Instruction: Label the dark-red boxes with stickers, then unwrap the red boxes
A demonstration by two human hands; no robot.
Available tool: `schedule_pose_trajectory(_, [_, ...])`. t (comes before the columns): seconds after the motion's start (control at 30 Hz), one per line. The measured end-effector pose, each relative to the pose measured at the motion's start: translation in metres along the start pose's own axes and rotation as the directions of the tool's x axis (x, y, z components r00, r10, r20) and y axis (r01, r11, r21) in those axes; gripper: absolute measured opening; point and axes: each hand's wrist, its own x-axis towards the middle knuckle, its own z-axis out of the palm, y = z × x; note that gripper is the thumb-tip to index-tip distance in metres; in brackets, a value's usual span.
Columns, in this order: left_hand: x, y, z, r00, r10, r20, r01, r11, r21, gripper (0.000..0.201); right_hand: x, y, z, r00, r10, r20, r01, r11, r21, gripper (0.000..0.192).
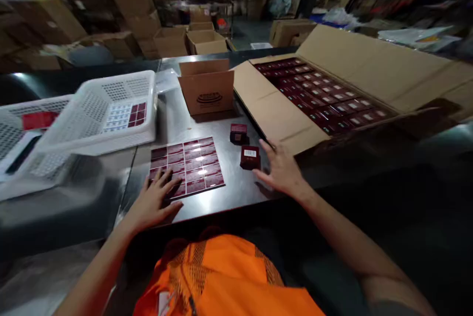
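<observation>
1. An orange vest [225, 281] is filling the bottom edge of the view, and both bare forearms are reaching forward from it over a dark table [236, 190].
2. The left hand [153, 200] is lying palm down with fingers spread wide, gripping nothing; its fingertips are resting on the near left corner of a flat block of dark red boxes [188, 164] set in neat rows.
3. The right hand [281, 170] is hovering open and flat, fingers loosely splayed, holding nothing; its fingertips are sitting just beside a single red box [250, 157] with a white label on top.
4. A second loose red box [238, 133] is standing just behind that one.
5. Further back, a small open carton [207, 90] is standing upright.
6. To the left, a white basket [101, 111] is resting tilted; to the right, a large carton [288, 114] is lying open, packed with rows of red boxes.
</observation>
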Motion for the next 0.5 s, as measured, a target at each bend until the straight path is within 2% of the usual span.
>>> schedule_pose_trajectory(0.1, [0.016, 0.007, -0.027, 0.968, -0.079, -0.238, 0.091, 0.995, 0.038, 0.07, 0.029, 0.003, 0.027, 0.995, -0.02, 0.098, 0.009, 0.994, 0.105, 0.112])
schedule_pose_trajectory(0.17, [0.035, -0.003, -0.046, 0.909, -0.131, -0.396, 0.169, 0.984, 0.063, 0.067, 0.051, 0.007, 0.04, 0.988, -0.021, 0.156, -0.011, 0.979, 0.202, 0.12])
schedule_pose_trajectory(0.23, [0.058, -0.023, -0.063, 0.828, -0.193, -0.526, 0.267, 0.962, 0.066, 0.068, 0.073, 0.013, 0.048, 0.981, -0.017, 0.194, -0.043, 0.954, 0.298, 0.123])
schedule_pose_trajectory(0.33, [0.089, -0.06, -0.076, 0.755, -0.279, -0.594, 0.38, 0.924, 0.048, 0.059, 0.102, 0.015, 0.058, 0.978, -0.031, 0.205, -0.047, 0.93, 0.364, 0.12])
schedule_pose_trajectory(0.5, [0.126, -0.109, -0.068, 0.705, -0.262, -0.659, 0.406, 0.911, 0.073, 0.048, 0.144, -0.005, 0.073, 0.979, -0.022, 0.201, -0.057, 0.923, 0.38, 0.116])
